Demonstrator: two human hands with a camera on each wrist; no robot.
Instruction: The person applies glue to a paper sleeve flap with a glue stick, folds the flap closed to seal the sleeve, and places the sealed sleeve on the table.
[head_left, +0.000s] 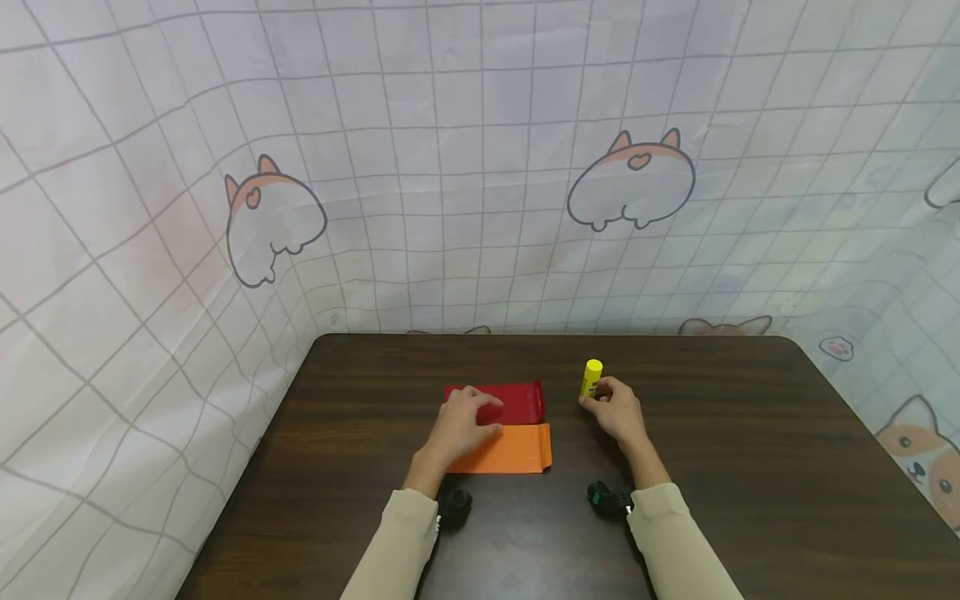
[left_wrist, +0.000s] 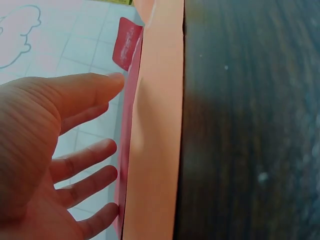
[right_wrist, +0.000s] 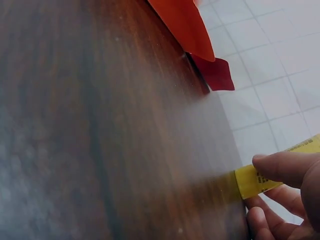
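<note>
A red envelope [head_left: 517,403] and an orange envelope [head_left: 510,450] lie side by side on the dark wooden table, the orange one nearer the body. Their flaps stand raised at the right ends. My left hand [head_left: 463,418] hovers over their left part, thumb and fingers apart with nothing between them; its fingertips [left_wrist: 111,172] come close to the red envelope, and whether they touch it I cannot tell. To the right, my right hand [head_left: 617,408] pinches a yellow glue stick [head_left: 591,377] between thumb and fingers. The glue stick is upright, its lower end at or near the tabletop.
The brown table [head_left: 720,433] extends on both sides of the hands. Behind it and along the sides hangs a white grid-patterned cloth [head_left: 480,208] with cartoon dogs. Black wrist cameras, such as the left one [head_left: 454,510], sit at both sleeves.
</note>
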